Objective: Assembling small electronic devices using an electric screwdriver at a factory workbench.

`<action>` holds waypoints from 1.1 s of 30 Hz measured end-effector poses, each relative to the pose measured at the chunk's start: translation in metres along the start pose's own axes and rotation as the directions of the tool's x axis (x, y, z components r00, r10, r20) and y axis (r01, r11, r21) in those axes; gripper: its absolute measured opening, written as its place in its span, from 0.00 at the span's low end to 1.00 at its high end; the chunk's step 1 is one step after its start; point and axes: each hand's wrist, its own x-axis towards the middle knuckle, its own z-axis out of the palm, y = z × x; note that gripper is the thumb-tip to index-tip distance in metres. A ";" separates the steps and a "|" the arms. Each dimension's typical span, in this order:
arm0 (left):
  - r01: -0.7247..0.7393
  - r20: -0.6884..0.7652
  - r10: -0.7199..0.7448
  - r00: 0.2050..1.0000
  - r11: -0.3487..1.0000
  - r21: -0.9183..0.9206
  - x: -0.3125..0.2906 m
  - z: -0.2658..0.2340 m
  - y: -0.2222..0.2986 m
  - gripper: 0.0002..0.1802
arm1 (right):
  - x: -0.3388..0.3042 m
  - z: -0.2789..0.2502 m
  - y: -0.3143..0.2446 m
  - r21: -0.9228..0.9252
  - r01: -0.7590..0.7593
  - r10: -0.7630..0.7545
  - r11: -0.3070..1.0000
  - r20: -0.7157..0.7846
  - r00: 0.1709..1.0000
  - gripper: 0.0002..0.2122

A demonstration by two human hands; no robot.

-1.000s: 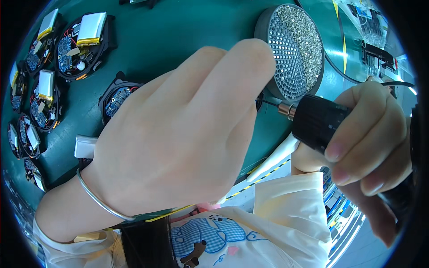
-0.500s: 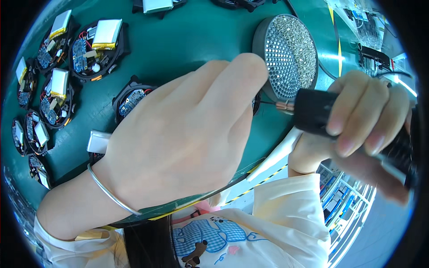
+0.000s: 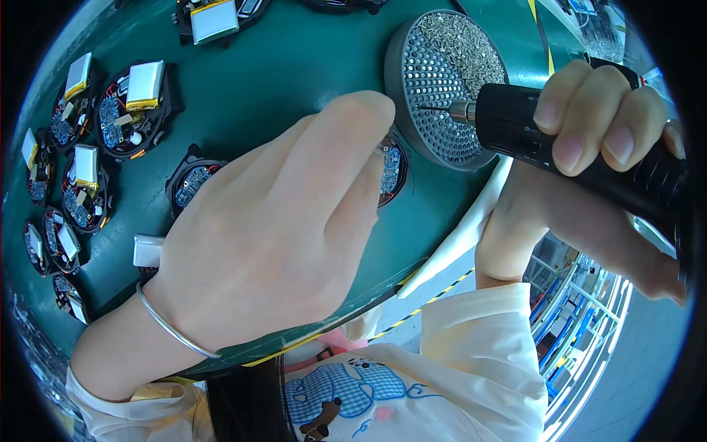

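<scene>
A tilted bit (image 3: 434, 108) was judged the chief risk: the screwdriver (image 3: 512, 121) slanted over the perforated dish (image 3: 395, 77), and poor alignment could cause a missed pick-up. Loose screws (image 3: 468, 48), heaped at the dish's far right, could scatter if it were bumped. Whether the bit touched the dish was unclear. The right hand (image 3: 604, 121) was wrapped around the screwdriver's black body. The left hand (image 3: 269, 214) was curled, fingers close together, partly over a round circuit assembly (image 3: 393, 173) on the green bench (image 3: 294, 66), near the dish (its fingertips were hidden; any pinch could not be confirmed).
</scene>
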 end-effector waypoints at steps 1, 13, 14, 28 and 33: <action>-0.010 -0.007 0.010 1.000 1.000 0.006 0.000 0.000 0.000 0.24 | 0.001 0.000 0.000 0.002 0.002 -0.002 1.000 0.000 1.000 0.34; -0.062 -0.033 0.063 0.997 0.997 0.049 -0.001 0.001 -0.003 0.22 | 0.005 0.036 -0.002 -0.037 0.001 0.003 0.999 0.117 0.993 0.35; -0.049 -0.020 0.049 0.999 0.998 0.032 -0.001 0.001 -0.003 0.22 | 0.005 0.036 -0.001 -0.036 0.002 0.002 0.999 0.123 0.992 0.35; 0.126 0.094 -0.131 0.987 0.990 0.062 0.001 0.001 0.001 0.25 | 0.024 0.010 0.010 0.103 -0.222 0.133 0.970 0.542 0.830 0.27; 0.171 0.136 -0.187 0.973 0.978 0.122 0.003 0.007 -0.001 0.25 | 0.042 -0.012 0.012 0.054 -0.488 0.252 0.871 0.804 0.539 0.25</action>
